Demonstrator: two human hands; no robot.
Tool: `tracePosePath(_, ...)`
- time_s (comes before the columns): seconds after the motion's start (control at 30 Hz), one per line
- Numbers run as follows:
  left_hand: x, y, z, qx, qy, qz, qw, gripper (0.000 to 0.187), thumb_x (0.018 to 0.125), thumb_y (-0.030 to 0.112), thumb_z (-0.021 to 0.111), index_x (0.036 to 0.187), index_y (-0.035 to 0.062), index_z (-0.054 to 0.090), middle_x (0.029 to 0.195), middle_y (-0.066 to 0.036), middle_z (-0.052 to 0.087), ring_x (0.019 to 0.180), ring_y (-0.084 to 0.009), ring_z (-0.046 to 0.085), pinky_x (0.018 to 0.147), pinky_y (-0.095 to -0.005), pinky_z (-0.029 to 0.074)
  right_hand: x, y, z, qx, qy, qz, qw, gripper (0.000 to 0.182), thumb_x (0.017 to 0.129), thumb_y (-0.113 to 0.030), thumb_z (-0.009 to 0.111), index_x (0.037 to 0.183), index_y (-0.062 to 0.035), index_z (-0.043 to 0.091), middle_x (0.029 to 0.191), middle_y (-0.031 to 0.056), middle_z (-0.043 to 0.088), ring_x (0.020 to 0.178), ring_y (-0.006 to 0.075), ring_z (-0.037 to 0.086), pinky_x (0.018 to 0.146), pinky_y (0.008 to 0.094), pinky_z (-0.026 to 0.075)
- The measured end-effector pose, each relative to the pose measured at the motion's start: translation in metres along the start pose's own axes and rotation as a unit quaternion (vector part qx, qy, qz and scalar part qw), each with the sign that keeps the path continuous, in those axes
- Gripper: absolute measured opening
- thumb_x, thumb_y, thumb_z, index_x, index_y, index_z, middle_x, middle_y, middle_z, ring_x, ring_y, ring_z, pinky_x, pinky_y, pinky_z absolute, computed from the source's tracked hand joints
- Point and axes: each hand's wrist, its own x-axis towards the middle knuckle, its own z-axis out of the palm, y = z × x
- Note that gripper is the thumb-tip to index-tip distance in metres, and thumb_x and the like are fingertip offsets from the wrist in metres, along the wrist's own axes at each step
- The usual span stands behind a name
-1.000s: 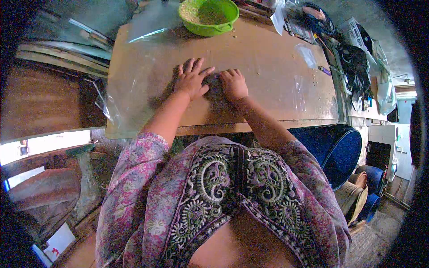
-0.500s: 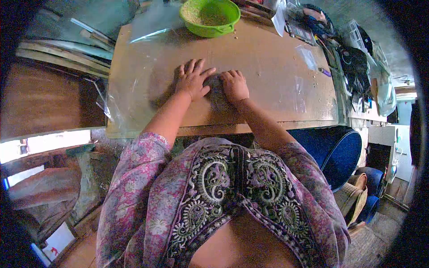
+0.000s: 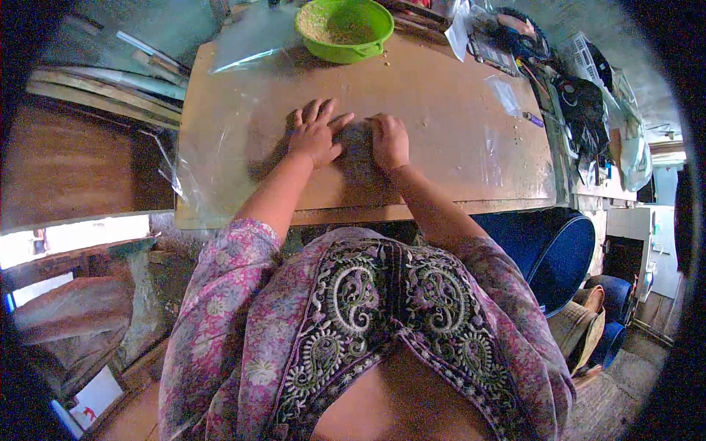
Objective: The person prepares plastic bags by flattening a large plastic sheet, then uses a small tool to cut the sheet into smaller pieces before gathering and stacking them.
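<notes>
On the tan wooden table (image 3: 441,88), my left hand (image 3: 315,138) lies flat with its fingers spread. Just to its right is my right hand (image 3: 390,142), its fingers curled together and pointing down at the surface. Between the two hands shows a faint, shiny greyish patch (image 3: 357,137), like thin clear plastic. What the right fingers pinch is too small to make out. Farther back, beyond both hands, stands a green bowl (image 3: 344,53) partly filled with small pale pieces.
Clear plastic (image 3: 246,55) lies at the back left of the table. On the right are another plastic piece (image 3: 503,95), a purple marker-like object (image 3: 533,119) and scattered bits. A blue barrel (image 3: 555,253) stands below the table's right front edge.
My right hand's fingers have curled in from a flatter, more outstretched pose. The left hand stays almost in place.
</notes>
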Motion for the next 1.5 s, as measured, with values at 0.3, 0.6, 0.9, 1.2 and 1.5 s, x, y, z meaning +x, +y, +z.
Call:
tracePosePath(0.3, 0.000, 0.005, -0.009, 0.024, -0.025, -0.011, 0.999, 0.065, 0.065, 0.024, 0.059, 0.123, 0.0351, 0.033, 0.135, -0.005, 0.019, 0.125, -0.0268, 0.012, 0.097, -0.0516, 0.012, -0.006, -0.012, 0.001, -0.061, -0.033, -0.074, 0.995, 0.011, 0.077, -0.010, 0.048, 0.086, -0.0047, 0.053, 0.087, 0.0144, 0.055, 0.083, 0.0348, 0.050, 0.073, 0.0415, 0.042)
tracePosePath(0.6, 0.000, 0.006, -0.003, 0.047, 0.022, 0.032, 0.998, 0.056, 0.072, 0.030, 0.054, 0.123, 0.0202, 0.034, 0.130, -0.009, 0.027, 0.121, -0.0301, 0.022, 0.093, -0.0521, 0.020, -0.018, 0.120, -0.107, 0.100, 0.328, 0.149, 0.927, 0.011, 0.080, -0.006, 0.048, 0.091, -0.0039, 0.048, 0.078, 0.0094, 0.057, 0.072, 0.0177, 0.056, 0.067, 0.0286, 0.043)
tracePosePath(0.9, 0.015, 0.007, 0.005, 0.075, 0.038, 0.023, 0.996, 0.055, 0.075, 0.030, 0.052, 0.124, 0.0126, 0.033, 0.128, -0.010, 0.031, 0.117, -0.0289, 0.029, 0.093, -0.0462, 0.024, -0.127, 0.266, -0.301, -0.237, 0.452, 0.428, 0.746, 0.017, 0.073, -0.025, 0.058, 0.075, -0.0085, 0.059, 0.074, 0.0111, 0.059, 0.069, 0.0291, 0.055, 0.062, 0.0371, 0.043)
tracePosePath(1.2, 0.018, 0.074, 0.036, 0.038, 0.139, -0.305, 0.941, 0.062, 0.071, 0.034, 0.056, 0.121, 0.0050, 0.034, 0.122, -0.017, 0.036, 0.113, -0.0322, 0.032, 0.093, -0.0422, 0.027, -0.128, 0.294, -0.308, -0.347, 0.389, 0.403, 0.752, 0.009, 0.070, -0.022, 0.055, 0.070, -0.0152, 0.060, 0.076, 0.0052, 0.057, 0.080, 0.0270, 0.050, 0.070, 0.0398, 0.040)
tracePosePath(1.5, -0.009, 0.097, 0.012, -0.023, 0.076, -0.400, 0.913, 0.052, 0.066, 0.036, 0.062, 0.101, 0.0012, 0.047, 0.105, -0.019, 0.047, 0.100, -0.0342, 0.043, 0.082, -0.0437, 0.035, -0.120, 0.276, -0.307, -0.323, 0.424, 0.325, 0.781, 0.015, 0.065, -0.024, 0.061, 0.075, -0.0138, 0.059, 0.084, 0.0065, 0.053, 0.084, 0.0267, 0.048, 0.070, 0.0403, 0.038)
